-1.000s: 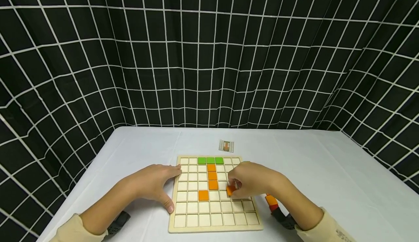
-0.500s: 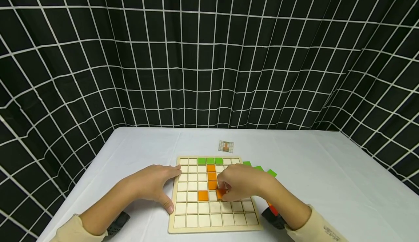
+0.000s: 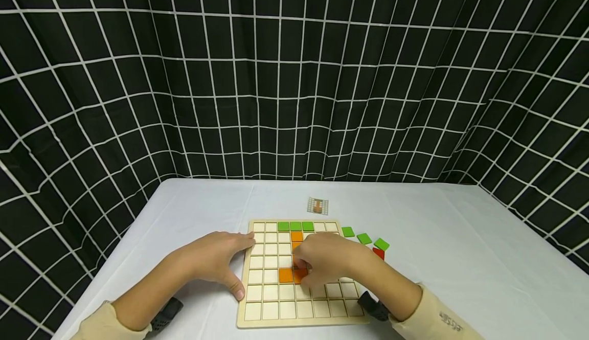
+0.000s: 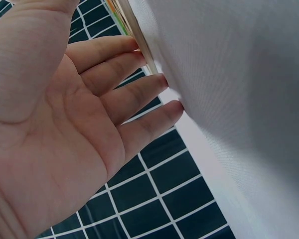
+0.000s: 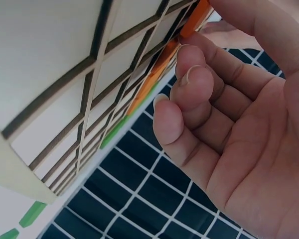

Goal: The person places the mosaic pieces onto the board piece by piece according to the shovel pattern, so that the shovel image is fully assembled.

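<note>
A pale wooden grid board lies on the table. Three green tiles fill cells in its far row, and orange tiles run down the column below them, partly hidden by my right hand. My right hand pinches an orange tile between thumb and forefinger, low at a cell beside another orange tile; its other fingers are curled. My left hand rests at the board's left edge, thumb and fingers spread along it. In the left wrist view the fingers are nearly straight.
Right of the board lie loose green tiles and a red tile, partly behind the right forearm. A small patterned card sits beyond the board. A black curtain with white grid lines stands behind the white table.
My right hand has moved left across the board with the orange tile, to the cell right of the lone orange one. The loose green tiles came into view. The left hand has stayed put.
</note>
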